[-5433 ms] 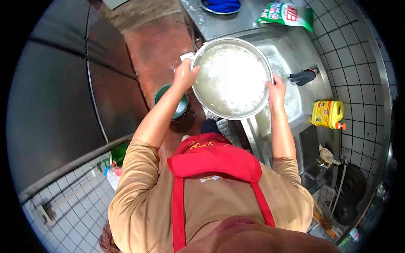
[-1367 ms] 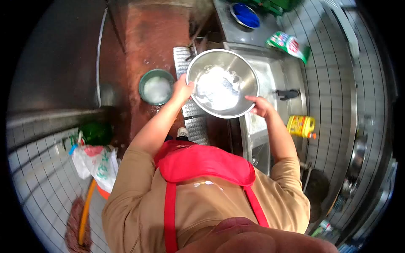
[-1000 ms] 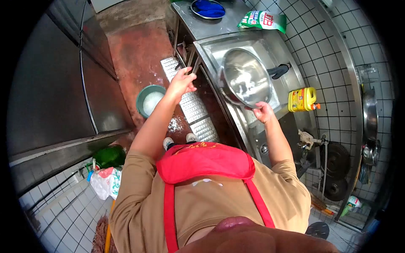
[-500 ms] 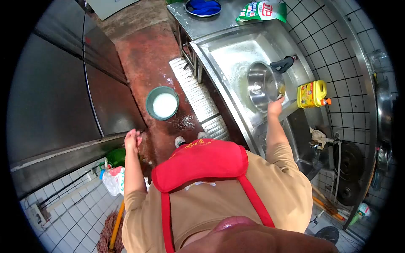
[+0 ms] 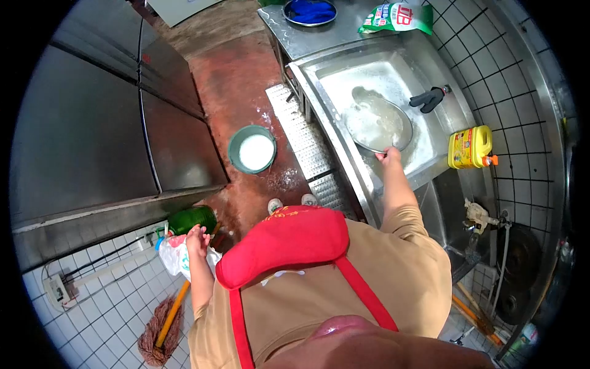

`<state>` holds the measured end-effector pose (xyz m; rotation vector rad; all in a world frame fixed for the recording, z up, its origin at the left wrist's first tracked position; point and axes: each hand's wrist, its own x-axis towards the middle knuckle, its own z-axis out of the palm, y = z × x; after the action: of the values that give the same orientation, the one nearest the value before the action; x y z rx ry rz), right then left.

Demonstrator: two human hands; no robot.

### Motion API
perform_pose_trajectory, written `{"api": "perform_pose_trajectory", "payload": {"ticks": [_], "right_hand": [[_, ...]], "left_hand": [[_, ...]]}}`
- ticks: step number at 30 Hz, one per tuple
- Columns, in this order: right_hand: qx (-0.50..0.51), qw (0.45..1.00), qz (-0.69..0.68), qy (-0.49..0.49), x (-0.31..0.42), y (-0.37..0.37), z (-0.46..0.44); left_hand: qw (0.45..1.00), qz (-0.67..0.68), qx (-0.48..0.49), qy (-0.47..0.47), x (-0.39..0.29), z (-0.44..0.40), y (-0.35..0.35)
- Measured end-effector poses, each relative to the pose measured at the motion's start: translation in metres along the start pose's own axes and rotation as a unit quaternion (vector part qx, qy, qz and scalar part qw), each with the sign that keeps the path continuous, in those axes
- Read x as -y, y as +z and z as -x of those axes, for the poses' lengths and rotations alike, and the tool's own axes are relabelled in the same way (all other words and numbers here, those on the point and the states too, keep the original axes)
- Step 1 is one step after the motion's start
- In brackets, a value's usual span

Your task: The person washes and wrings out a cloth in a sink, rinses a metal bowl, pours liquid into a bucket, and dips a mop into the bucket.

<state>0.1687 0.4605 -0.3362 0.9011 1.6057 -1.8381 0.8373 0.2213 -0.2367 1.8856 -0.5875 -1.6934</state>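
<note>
My right hand (image 5: 389, 156) grips the near rim of a round stainless-steel basin (image 5: 410, 128). The basin sits low and tilted in the steel sink (image 5: 322, 123), with cloudy, foamy water inside it. Suds and water cover part of the sink floor around it. Out to the left, my left hand (image 5: 198, 240) hangs in the air with loosely curled fingers and nothing visible in it. Beneath that hand is a white plastic bag (image 5: 176, 255). A dark glove (image 5: 427, 99) lies on the sink's right side, beyond the basin.
On the wet red floor stands a green bucket (image 5: 252, 149) of whitish water. A yellow jug (image 5: 470, 147) rests at the sink's right edge; a detergent bag (image 5: 396, 18) is behind. Steel cabinets (image 5: 92, 123) line the left; a mop (image 5: 161, 329) leans lower left.
My right hand has lowered the basin from a raised tilt into the sink water, and it now holds cloudy water. My left hand has moved down, over the plastic bag. The view has shifted slightly.
</note>
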Motion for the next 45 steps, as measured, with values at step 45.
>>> {"api": "perform_pose_trajectory", "payload": {"ticks": [45], "right_hand": [[0.257,0.865,0.418,0.102,-0.124,0.138,0.198]], "left_hand": [[0.985,-0.133,0.038,-0.101,0.19,-0.024,-0.123]]}}
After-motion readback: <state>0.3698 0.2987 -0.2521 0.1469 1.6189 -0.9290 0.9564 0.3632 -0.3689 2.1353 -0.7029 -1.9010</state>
